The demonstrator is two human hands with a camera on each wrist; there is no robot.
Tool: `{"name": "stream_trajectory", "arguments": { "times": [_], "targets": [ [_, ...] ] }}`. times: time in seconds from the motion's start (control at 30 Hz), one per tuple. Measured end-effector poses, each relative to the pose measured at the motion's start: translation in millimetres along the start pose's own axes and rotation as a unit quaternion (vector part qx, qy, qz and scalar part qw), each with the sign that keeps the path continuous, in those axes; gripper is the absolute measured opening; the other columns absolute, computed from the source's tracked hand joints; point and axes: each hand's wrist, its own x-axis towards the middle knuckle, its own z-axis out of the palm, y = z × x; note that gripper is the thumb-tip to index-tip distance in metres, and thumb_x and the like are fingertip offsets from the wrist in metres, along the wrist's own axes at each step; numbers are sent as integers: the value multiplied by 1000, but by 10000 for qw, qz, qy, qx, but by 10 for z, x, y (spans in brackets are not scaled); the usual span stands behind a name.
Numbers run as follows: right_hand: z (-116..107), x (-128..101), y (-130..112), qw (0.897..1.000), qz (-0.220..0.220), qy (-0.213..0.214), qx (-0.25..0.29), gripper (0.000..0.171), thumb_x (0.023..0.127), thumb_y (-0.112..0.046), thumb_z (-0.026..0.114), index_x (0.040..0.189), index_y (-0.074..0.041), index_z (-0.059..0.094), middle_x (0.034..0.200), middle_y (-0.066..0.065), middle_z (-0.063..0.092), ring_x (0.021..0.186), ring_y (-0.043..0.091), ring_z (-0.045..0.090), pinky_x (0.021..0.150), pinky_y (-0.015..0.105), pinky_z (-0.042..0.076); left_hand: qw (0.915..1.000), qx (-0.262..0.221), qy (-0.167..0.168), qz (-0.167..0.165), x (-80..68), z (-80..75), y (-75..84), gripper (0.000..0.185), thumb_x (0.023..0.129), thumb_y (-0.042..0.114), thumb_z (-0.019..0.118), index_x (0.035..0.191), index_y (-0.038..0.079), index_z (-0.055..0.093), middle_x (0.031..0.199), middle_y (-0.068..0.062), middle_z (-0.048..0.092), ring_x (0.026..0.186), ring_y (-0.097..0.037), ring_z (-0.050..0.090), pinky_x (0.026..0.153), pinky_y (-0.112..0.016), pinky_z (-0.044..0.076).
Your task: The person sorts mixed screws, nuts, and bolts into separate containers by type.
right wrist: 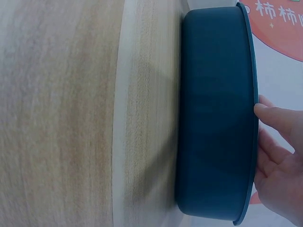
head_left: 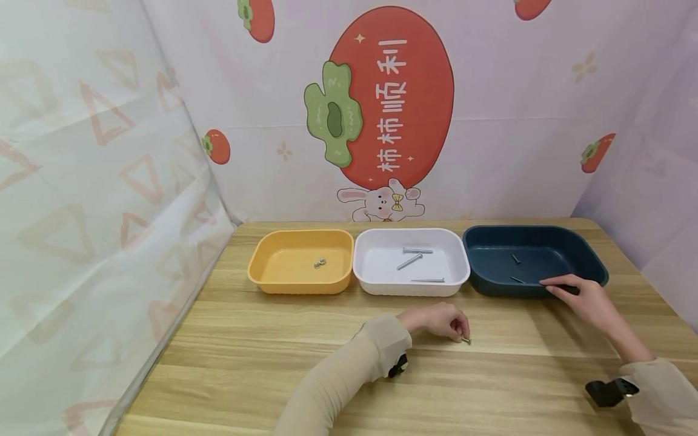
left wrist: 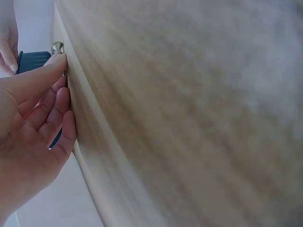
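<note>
My left hand [head_left: 460,334] lies curled on the wooden table [head_left: 272,339] in front of the white tray [head_left: 364,275]. Its fingertips [left wrist: 60,60] pinch a small brass-coloured metal piece [head_left: 466,341] [left wrist: 57,47] against the tabletop. My right hand [head_left: 557,286] rests with straight fingers [right wrist: 263,111] on the front rim of the dark blue tray [head_left: 591,266] [right wrist: 213,118], and no thumb shows on the tray's outer wall. Small dark screws [head_left: 515,259] lie inside that tray.
Three trays stand in a row at the back: an orange one [head_left: 262,275] with small nuts [head_left: 320,263], the white one with long bolts [head_left: 410,261], and the blue one. Patterned curtain walls close in the left, back and right sides.
</note>
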Motion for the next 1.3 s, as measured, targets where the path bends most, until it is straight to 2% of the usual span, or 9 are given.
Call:
{"name": "stream_trajectory", "arguments": {
  "times": [0.6, 0.63, 0.83, 0.87, 0.97, 1.1, 1.17, 1.27, 1.3],
  "targets": [
    [2, -3, -9, 10000, 0, -17, -32, 15, 84, -7, 59, 94, 1, 65, 91, -28, 46, 84, -25, 32, 62, 6, 32, 9999, -65, 128, -40, 27, -1, -18, 11, 83, 4, 59, 90, 8, 66, 75, 4, 59, 66, 0, 46, 60, -7, 37],
    [2, -4, -10, 10000, -3, -17, -33, 15, 84, -7, 59, 94, 1, 65, 91, -28, 46, 84, -25, 32, 62, 6, 32, 9998, -39, 199, 22, 74, 40, -84, 10, 83, 7, 59, 89, 11, 66, 75, 6, 59, 65, 1, 45, 60, -7, 37],
    [1, -6, -11, 10000, -10, 0, -30, 15, 84, -7, 59, 94, 1, 65, 91, -27, 47, 84, -25, 32, 62, 6, 32, 9992, -65, 385, 24, 67, 23, -66, 10, 84, 7, 58, 88, 12, 66, 75, 7, 58, 67, 1, 46, 62, -7, 36],
    [1, -6, -12, 10000, -6, 2, -42, 14, 84, -7, 59, 94, 1, 65, 91, -27, 47, 84, -25, 32, 62, 6, 32, 9992, -93, 399, -30, 16, -26, 6, 11, 84, 5, 57, 90, 9, 66, 75, 5, 58, 67, 0, 47, 62, -7, 37],
    [0, -5, -12, 10000, 10, -6, -62, 15, 84, -8, 59, 94, 1, 65, 90, -22, 51, 84, -25, 32, 62, 6, 32, 9982, -19, 596, -10, 0, -33, 23, 13, 85, 5, 56, 92, 9, 66, 76, 7, 57, 68, 1, 46, 61, -6, 35],
    [6, -2, -14, 10000, 19, 0, -32, 15, 85, -8, 57, 94, 1, 65, 91, 5, 60, 85, -25, 31, 62, 6, 32, 9968, -27, 796, -8, -12, -47, 54, 14, 86, 6, 55, 94, 9, 66, 79, 6, 58, 68, 0, 45, 60, -5, 34],
    [20, -1, -4, 9999, 86, 49, 26, 14, 85, -7, 57, 93, 0, 65, 92, 12, 60, 84, -25, 32, 62, 5, 31, 9960, -84, 890, 6, -9, -58, 65, 15, 86, 5, 55, 96, 8, 65, 82, 5, 58, 69, 0, 45, 60, -5, 34],
    [24, -1, 15, 9999, 88, 42, 33, 14, 85, -8, 57, 94, -1, 65, 92, 13, 60, 84, -25, 32, 62, 6, 31, 9944, -136, 1044, 14, 3, -72, 82, 16, 86, 6, 55, 97, 8, 65, 84, 3, 58, 70, 0, 45, 60, -5, 35],
    [28, -2, 24, 9999, 87, 51, 16, 14, 85, -8, 58, 94, -1, 66, 91, 9, 60, 84, -25, 32, 62, 6, 32, 9939, -144, 1093, 14, 7, -77, 86, 16, 86, 6, 55, 98, 8, 65, 84, 3, 58, 71, 1, 45, 61, -5, 35]
  ]
}}
